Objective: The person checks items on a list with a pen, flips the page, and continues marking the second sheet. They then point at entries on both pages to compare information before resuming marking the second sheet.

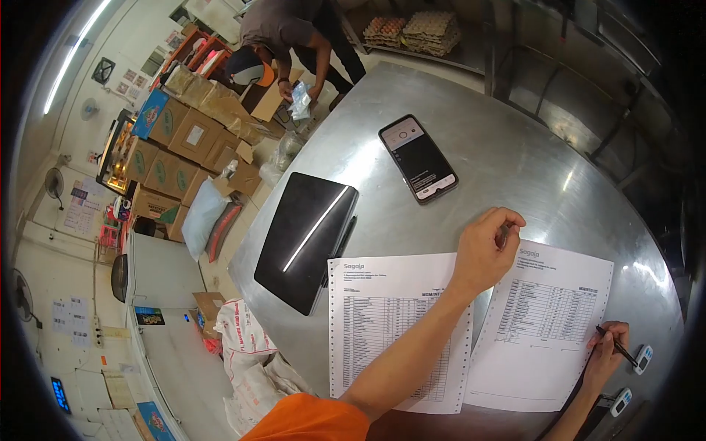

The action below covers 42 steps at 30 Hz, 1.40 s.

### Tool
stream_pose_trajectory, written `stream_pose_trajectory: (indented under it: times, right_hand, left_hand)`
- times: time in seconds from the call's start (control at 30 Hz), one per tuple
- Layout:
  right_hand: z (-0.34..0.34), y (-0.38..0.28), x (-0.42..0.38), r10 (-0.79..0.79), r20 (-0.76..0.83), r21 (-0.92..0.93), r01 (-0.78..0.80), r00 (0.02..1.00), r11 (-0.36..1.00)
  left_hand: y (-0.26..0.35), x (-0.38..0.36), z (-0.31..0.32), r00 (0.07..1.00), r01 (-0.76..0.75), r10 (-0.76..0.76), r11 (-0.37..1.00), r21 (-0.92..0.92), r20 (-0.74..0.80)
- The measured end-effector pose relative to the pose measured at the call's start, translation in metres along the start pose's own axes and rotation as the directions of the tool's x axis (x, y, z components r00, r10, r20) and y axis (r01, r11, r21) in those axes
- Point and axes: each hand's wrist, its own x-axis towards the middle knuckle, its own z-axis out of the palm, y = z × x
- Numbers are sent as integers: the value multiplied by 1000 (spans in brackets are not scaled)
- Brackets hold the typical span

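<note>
My left hand [489,250] is curled into a loose fist over the upper edges of two printed sheets. I see nothing held in it. The left sheet [397,331] carries a long table of rows and lies partly under my left forearm. The right sheet [540,323], slightly tilted, has a shorter table with blank paper below. At its right edge, my right hand [604,356] grips a dark pen [623,350]. Both sheets have punched side strips. Beyond my left hand lies a phone [419,158] with its screen lit.
A black tablet [305,242] lies left of the sheets on the metal table [485,132]. Two small white digital devices [643,359] [621,402] sit by my right hand. Across the table, a bent-over person [283,37] handles a plastic bag near stacked cartons [176,140]. Egg trays [430,33] stand behind.
</note>
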Motion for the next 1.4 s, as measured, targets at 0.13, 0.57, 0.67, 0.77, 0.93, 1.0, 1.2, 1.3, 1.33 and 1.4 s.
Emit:
stream_pose_trajectory:
  times: [0.13, 0.57, 0.67, 0.77, 0.93, 1.0, 1.2, 1.3, 1.33, 1.4]
  right_hand:
    - [5, -3, -1, -58, -39, -69, 55, 998, 996]
    - [16, -16, 8, -25, -24, 163, 28, 999, 986]
    - [16, -17, 7, -30, -63, 171, 40, 998, 984]
    - [17, -18, 6, -43, -28, 151, 47, 999, 987]
    - [17, -17, 4, -59, -11, 108, 60, 998, 992]
    - [17, -17, 3, -71, 3, 80, 71, 997, 994]
    - [19, -20, 1, -24, -36, 18, 24, 999, 1000]
    - [21, -21, 0, -19, -46, -1, 19, 999, 1000]
    - [21, -21, 1, -18, -56, -13, 17, 998, 1000]
    - [21, -21, 0, -14, -45, -14, 13, 999, 1000]
  left_hand:
    - [-6, -1, 2, 1000, 16, -16, 999, 51, -2]
    - [-19, -1, 5, 999, -14, 10, 994, 112, 38]
    - [-17, -2, 7, 999, -16, 12, 993, 119, 38]
    - [-18, -1, 8, 999, -14, 9, 990, 140, 37]
    - [-17, -2, 7, 1000, 0, -2, 978, 207, 10]
    - [-15, -3, 9, 1000, -6, 8, 986, 169, -9]
    - [-21, 0, 5, 994, -107, 109, 992, 73, -23]
    - [-32, 5, -1, 979, -197, 202, 971, -134, 25]
    - [-31, 4, 0, 977, -207, 211, 971, -120, 18]
    - [-22, -3, 7, 991, -126, 119, 982, -139, -59]
